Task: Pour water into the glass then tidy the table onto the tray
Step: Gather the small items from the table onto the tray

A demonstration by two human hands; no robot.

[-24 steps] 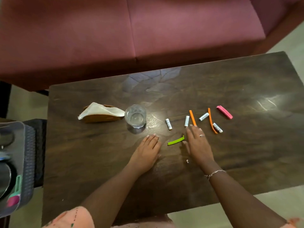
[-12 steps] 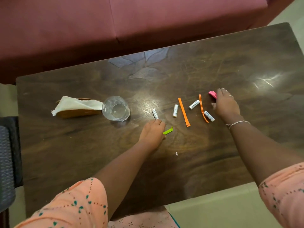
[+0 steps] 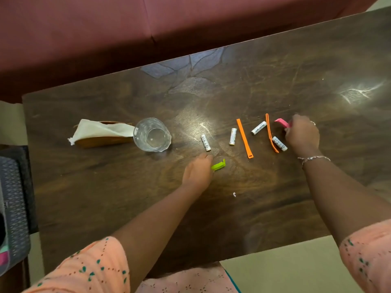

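A clear glass (image 3: 152, 134) stands left of centre on the dark wooden table (image 3: 254, 81), touching a wooden napkin holder (image 3: 99, 134) with a white napkin. My left hand (image 3: 197, 172) grips a green clip (image 3: 219, 165) whose end sticks out to the right. My right hand (image 3: 302, 135) pinches a pink clip (image 3: 282, 122) and lifts its left end off the table. Between the hands lie two orange clips (image 3: 244, 138) (image 3: 270, 133) and several white batteries (image 3: 205, 142). The grey tray (image 3: 12, 208) shows at the left edge.
A maroon sofa (image 3: 169, 22) runs along the table's far side. A small white scrap (image 3: 234, 194) lies near the front middle. The tray sits on a dark stand left of the table and holds dark items, partly cut off.
My right hand reached right from the table's middle to the pink clip and raised its end. My left hand moved onto the green clip and curled round it. The camera shifted closer.
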